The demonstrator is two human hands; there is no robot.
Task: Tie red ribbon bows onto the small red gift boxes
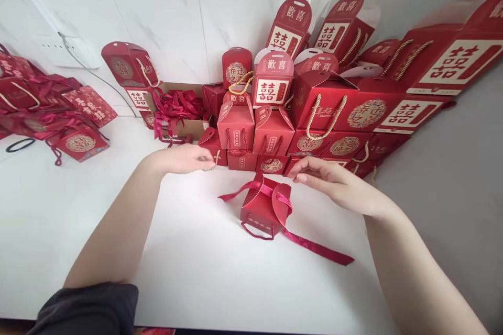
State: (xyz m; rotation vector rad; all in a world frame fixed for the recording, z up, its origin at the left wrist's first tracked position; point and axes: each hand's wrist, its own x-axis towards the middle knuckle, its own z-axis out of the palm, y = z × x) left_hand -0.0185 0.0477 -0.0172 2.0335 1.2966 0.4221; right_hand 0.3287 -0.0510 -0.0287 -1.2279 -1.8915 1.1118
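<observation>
A small red gift box [261, 204] sits on the white table between my hands, with nothing gripping it. A crimson ribbon [318, 248] threads through its top flaps; one tail reaches left and the longer one lies across the table to the right. A dark red cord handle hangs at the box's near side. Up and left of it, my left hand [188, 159] hovers with loosely bent fingers beside a small red box [212, 141] in the stack. My right hand [326, 180] is off the ribboned box's upper right, fingers apart and holding nothing.
Stacked red gift boxes [334, 107] with rope handles line the tiled wall from centre to right. A cardboard box [190, 130] of loose ribbons stands behind my left hand. More red boxes [80, 142] and a black ring [19, 145] lie far left, below a wall cable [74, 55].
</observation>
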